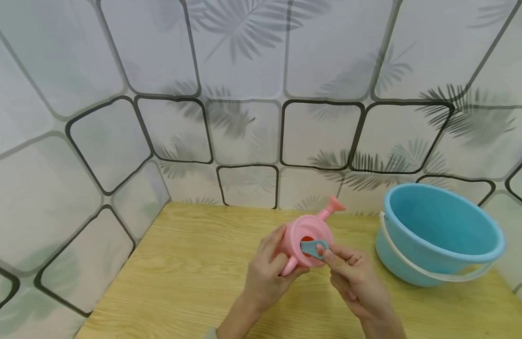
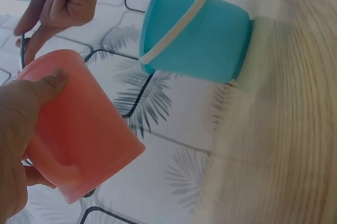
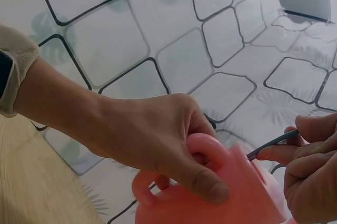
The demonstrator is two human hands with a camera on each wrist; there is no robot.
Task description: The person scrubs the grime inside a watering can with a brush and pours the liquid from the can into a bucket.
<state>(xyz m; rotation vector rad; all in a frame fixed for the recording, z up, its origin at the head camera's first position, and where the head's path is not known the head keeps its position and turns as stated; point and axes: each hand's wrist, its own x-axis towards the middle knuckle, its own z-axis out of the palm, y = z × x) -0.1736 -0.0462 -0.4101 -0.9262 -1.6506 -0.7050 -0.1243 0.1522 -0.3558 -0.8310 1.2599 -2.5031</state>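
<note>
My left hand (image 1: 261, 280) holds a pink toy watering can (image 1: 291, 235) by its body and side handle, the thumb lying along the wall in the left wrist view. The can is tilted so that its round opening faces up toward me, and its spout points to the far right. My right hand (image 1: 360, 282) pinches a flat blue plastic handle (image 1: 310, 247) with a hole near its end. The handle's other end reaches into the can's opening, where its tip is hidden. Something red (image 1: 306, 239) shows inside the opening.
A light blue bucket (image 1: 438, 264) with a white carrying handle (image 1: 417, 267) stands on the wooden table (image 1: 172, 282) at the right. Behind and to the left rise walls covered in a leaf-and-tile pattern (image 1: 248, 132).
</note>
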